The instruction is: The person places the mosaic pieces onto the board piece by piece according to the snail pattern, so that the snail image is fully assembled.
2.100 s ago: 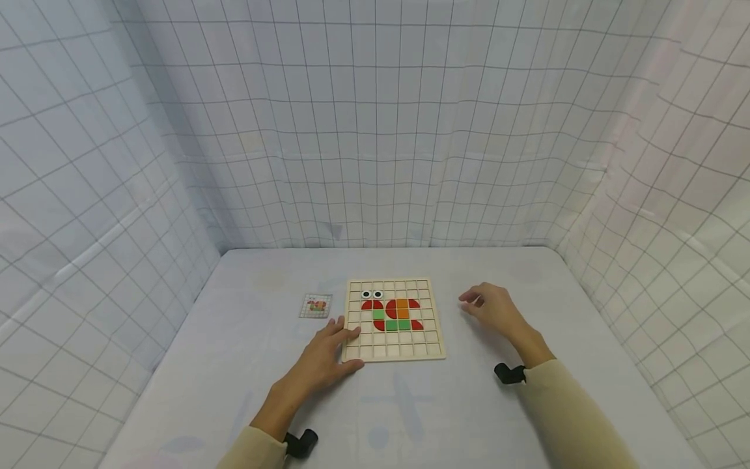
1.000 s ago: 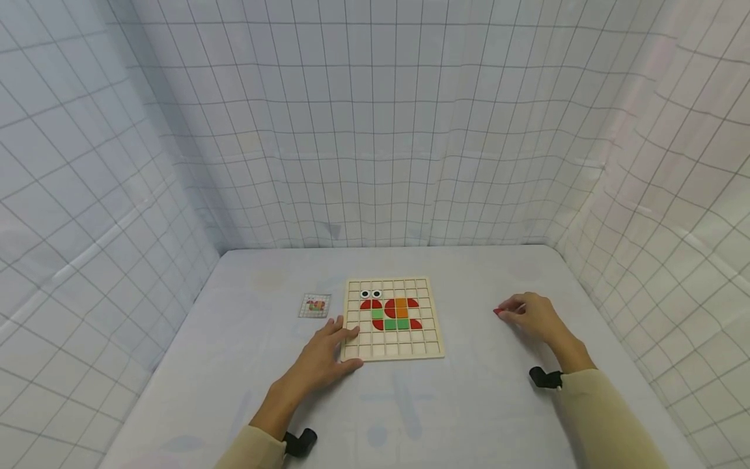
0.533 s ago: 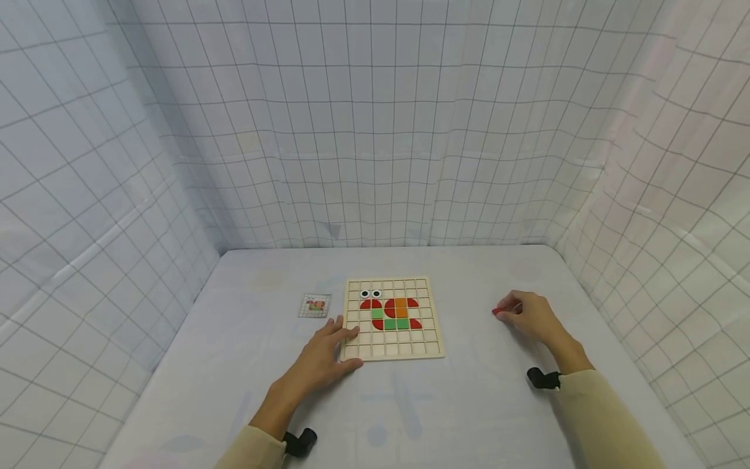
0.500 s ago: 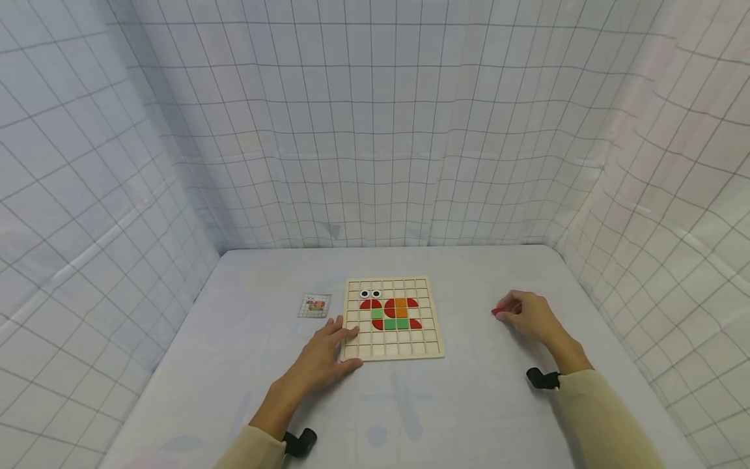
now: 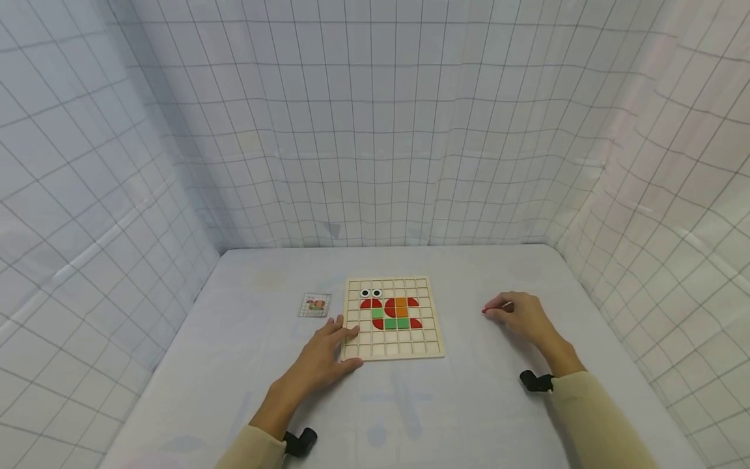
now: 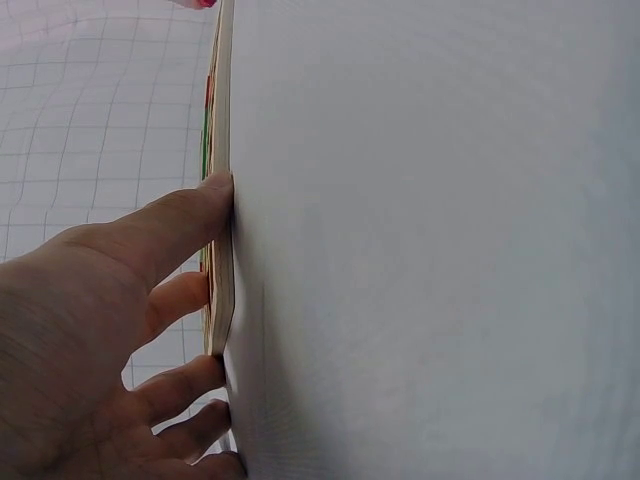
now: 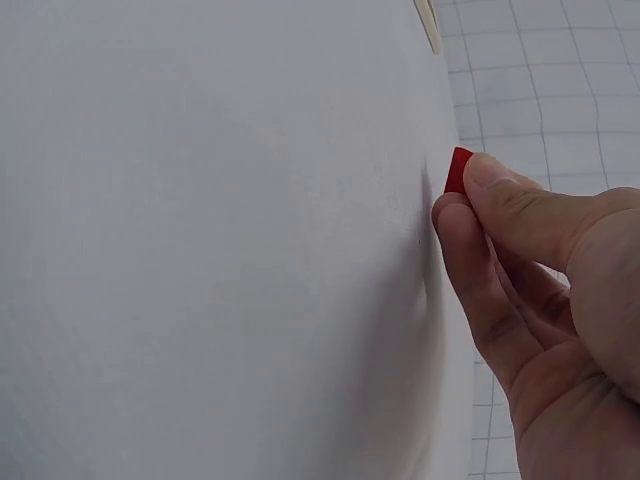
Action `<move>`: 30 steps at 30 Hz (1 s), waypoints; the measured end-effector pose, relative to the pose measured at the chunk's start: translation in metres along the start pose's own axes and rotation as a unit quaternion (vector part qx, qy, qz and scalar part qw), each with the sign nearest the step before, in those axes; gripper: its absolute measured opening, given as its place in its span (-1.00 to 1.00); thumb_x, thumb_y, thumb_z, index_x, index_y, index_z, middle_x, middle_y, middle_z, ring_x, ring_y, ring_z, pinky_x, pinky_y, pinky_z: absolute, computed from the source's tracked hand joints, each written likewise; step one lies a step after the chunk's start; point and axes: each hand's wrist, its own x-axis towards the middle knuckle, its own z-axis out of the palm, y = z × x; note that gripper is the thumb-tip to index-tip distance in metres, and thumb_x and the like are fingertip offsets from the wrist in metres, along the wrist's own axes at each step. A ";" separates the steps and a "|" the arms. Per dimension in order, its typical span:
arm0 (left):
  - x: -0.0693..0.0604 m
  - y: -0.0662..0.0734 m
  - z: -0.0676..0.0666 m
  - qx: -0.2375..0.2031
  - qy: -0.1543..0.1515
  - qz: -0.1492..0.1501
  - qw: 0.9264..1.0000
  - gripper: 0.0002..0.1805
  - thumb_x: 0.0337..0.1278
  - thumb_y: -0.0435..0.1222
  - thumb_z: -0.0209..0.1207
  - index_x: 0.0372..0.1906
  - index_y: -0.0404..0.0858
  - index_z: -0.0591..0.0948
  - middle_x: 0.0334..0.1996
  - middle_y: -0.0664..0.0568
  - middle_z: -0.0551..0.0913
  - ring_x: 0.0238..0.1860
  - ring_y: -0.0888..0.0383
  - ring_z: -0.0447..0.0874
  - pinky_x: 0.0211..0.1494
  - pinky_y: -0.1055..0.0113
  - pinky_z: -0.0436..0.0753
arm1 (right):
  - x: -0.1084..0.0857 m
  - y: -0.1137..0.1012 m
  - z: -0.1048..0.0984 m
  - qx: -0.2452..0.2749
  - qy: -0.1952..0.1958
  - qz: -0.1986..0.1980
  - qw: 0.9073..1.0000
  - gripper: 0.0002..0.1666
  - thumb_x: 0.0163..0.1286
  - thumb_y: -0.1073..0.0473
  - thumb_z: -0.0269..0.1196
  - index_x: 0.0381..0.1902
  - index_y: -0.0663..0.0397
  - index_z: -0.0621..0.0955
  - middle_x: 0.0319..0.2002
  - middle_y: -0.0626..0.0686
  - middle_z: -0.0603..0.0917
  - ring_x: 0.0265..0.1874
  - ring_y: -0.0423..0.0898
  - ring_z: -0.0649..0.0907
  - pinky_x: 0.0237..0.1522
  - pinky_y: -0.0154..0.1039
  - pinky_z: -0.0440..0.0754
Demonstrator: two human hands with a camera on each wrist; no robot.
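Observation:
In the head view, a wooden grid board lies flat, with red, green and orange tiles and two round eye tiles forming a figure. My left hand rests at the board's near left corner, thumb against the near edge and spread fingers at the left side. Right of the board, my right hand pinches a small red tile between thumb and index finger, just above the table. Most of that tile is hidden by the fingertips. In the left wrist view, the thumb touches the board's side.
A small pattern card with a similar figure lies left of the board. The white-covered table is enclosed at the back and sides by grid-patterned curtains.
My right hand moved right from near the board, took hold of a red tile, and has since shifted slightly left with it. My left hand and the board stay in place.

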 end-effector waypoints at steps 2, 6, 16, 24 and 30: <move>0.001 0.000 0.000 0.003 0.002 0.005 1.000 -0.19 0.32 -0.09 0.69 0.61 -0.15 0.69 0.82 -0.34 0.38 0.87 -0.42 0.25 0.83 -0.43 0.40 | 0.001 -0.002 0.002 0.000 0.001 -0.003 1.000 -0.94 0.52 0.14 0.63 -0.09 -0.09 0.95 0.01 0.08 0.97 0.02 0.08 0.92 0.18 0.04 0.82; 0.000 0.001 -0.001 0.002 0.000 0.004 1.000 -0.19 0.33 -0.09 0.69 0.62 -0.15 0.69 0.82 -0.34 0.37 0.87 -0.42 0.24 0.84 -0.43 0.39 | 0.003 -0.006 0.008 -0.003 0.004 -0.009 1.000 -0.92 0.49 0.14 0.65 -0.10 -0.08 0.96 -0.02 0.06 0.98 0.09 0.16 0.91 0.29 0.24 0.82; 0.000 0.000 -0.002 -0.001 -0.002 0.008 1.000 -0.20 0.35 -0.09 0.67 0.62 -0.15 0.69 0.82 -0.34 0.37 0.87 -0.43 0.23 0.84 -0.43 0.38 | 0.008 -0.022 0.022 0.005 0.009 -0.041 0.999 -0.90 0.45 0.17 0.68 -0.13 -0.04 0.95 -0.14 -0.01 0.98 0.02 0.10 0.95 0.22 0.17 0.88; -0.001 -0.001 -0.001 -0.001 -0.005 0.001 1.000 -0.21 0.36 -0.07 0.66 0.62 -0.11 0.69 0.84 -0.29 0.35 0.89 -0.39 0.21 0.85 -0.42 0.37 | 0.014 -0.034 0.034 0.013 0.007 -0.085 0.996 -0.88 0.43 0.24 0.68 -0.13 -0.05 0.95 -0.14 -0.07 0.96 -0.04 -0.03 0.91 0.13 -0.06 0.91; -0.001 -0.001 -0.001 0.003 -0.003 0.005 1.000 -0.22 0.36 -0.06 0.66 0.62 -0.12 0.69 0.83 -0.30 0.36 0.88 -0.41 0.23 0.84 -0.42 0.40 | 0.020 -0.048 0.043 0.025 0.004 -0.119 0.993 -0.87 0.42 0.27 0.68 -0.13 -0.03 0.95 -0.15 -0.08 0.94 -0.08 -0.07 0.90 0.11 -0.12 0.93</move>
